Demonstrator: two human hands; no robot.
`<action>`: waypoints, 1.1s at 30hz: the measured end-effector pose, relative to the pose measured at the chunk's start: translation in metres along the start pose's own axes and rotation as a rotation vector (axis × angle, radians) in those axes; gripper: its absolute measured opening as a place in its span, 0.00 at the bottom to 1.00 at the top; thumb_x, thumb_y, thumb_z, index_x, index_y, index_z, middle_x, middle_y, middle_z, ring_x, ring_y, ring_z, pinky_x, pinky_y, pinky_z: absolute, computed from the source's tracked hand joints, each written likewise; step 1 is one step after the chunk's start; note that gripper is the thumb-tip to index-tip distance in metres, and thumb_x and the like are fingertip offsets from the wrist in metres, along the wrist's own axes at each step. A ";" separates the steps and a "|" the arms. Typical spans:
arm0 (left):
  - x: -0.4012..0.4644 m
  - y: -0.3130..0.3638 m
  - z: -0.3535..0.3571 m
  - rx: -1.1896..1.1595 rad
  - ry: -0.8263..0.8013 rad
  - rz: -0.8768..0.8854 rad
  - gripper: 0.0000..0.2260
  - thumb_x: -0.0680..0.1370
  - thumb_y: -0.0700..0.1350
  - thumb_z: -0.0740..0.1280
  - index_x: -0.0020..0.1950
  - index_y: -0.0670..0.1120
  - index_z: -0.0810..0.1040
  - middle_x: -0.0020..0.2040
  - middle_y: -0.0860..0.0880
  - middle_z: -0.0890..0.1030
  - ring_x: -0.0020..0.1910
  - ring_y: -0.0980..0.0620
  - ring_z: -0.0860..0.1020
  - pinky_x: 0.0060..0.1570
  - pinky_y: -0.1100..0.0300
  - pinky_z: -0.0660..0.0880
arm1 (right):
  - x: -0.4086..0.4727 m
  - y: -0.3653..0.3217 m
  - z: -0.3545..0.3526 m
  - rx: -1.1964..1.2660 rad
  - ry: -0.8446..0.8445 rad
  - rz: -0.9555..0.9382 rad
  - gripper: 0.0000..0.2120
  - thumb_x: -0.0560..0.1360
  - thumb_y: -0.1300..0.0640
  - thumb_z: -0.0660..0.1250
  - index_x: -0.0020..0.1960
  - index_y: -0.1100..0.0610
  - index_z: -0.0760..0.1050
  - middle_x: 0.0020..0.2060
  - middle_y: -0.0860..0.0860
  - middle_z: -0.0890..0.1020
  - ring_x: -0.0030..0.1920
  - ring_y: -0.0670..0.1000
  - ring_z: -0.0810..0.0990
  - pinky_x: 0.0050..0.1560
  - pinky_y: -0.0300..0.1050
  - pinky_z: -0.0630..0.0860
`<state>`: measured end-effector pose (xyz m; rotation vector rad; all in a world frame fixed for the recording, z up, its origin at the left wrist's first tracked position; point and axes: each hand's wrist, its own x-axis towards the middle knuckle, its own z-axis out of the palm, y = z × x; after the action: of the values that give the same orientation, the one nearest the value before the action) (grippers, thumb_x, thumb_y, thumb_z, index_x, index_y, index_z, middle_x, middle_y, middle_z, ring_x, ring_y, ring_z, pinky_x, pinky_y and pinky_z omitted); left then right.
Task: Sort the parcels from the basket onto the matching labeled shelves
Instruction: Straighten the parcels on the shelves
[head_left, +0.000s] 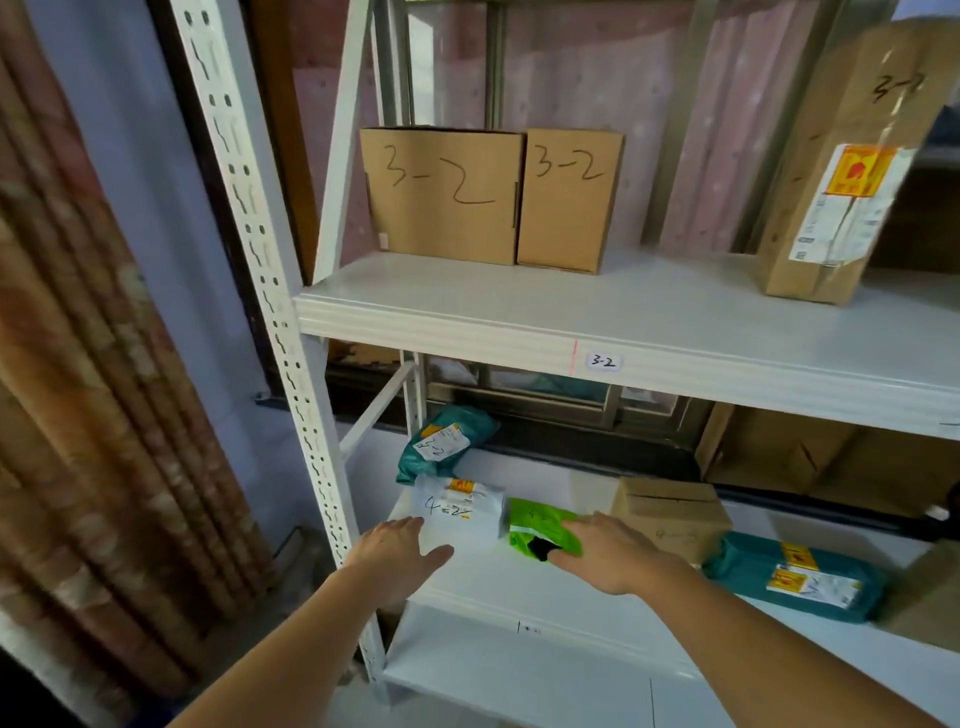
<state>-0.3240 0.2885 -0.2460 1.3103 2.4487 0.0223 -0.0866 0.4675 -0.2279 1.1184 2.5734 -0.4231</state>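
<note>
Both hands are down on the lower shelf (519, 587). The left hand (397, 545) is flat with fingers spread, at the edge of a white plastic mailer (462, 506) marked 4-2. The right hand (610, 553) has fingers and thumb around a shiny green poly mailer (540, 522). A small cardboard box (670, 512) sits just behind it, with crinkly teal bags at the back left (447, 439) and to the right (800, 574). Up top, the 3-2 shelf (675, 306) holds two plain brown boxes (447, 195) marked 3-2 and a tall leaning carton (841, 171).
</note>
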 end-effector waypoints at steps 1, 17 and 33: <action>0.008 -0.008 -0.001 -0.009 -0.002 -0.005 0.36 0.80 0.70 0.53 0.82 0.50 0.59 0.80 0.49 0.65 0.77 0.45 0.65 0.75 0.49 0.64 | 0.009 -0.008 -0.001 -0.004 -0.005 -0.005 0.33 0.75 0.28 0.54 0.70 0.48 0.72 0.64 0.55 0.77 0.63 0.58 0.74 0.60 0.51 0.72; 0.164 -0.075 0.009 -0.245 0.042 -0.050 0.32 0.80 0.68 0.59 0.77 0.49 0.66 0.70 0.46 0.76 0.65 0.44 0.77 0.64 0.50 0.74 | 0.183 -0.078 -0.008 -0.018 -0.027 -0.101 0.29 0.79 0.34 0.59 0.74 0.50 0.69 0.71 0.55 0.74 0.69 0.57 0.72 0.64 0.49 0.70; 0.357 -0.105 0.055 -0.364 0.074 -0.201 0.35 0.77 0.74 0.52 0.66 0.46 0.71 0.57 0.45 0.78 0.53 0.47 0.78 0.53 0.51 0.79 | 0.376 -0.108 0.031 0.081 -0.047 -0.063 0.27 0.79 0.35 0.58 0.70 0.51 0.73 0.62 0.54 0.80 0.59 0.56 0.80 0.59 0.51 0.78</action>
<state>-0.5707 0.5086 -0.4262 0.9197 2.4742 0.4497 -0.4065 0.6310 -0.3852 1.0426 2.5763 -0.5663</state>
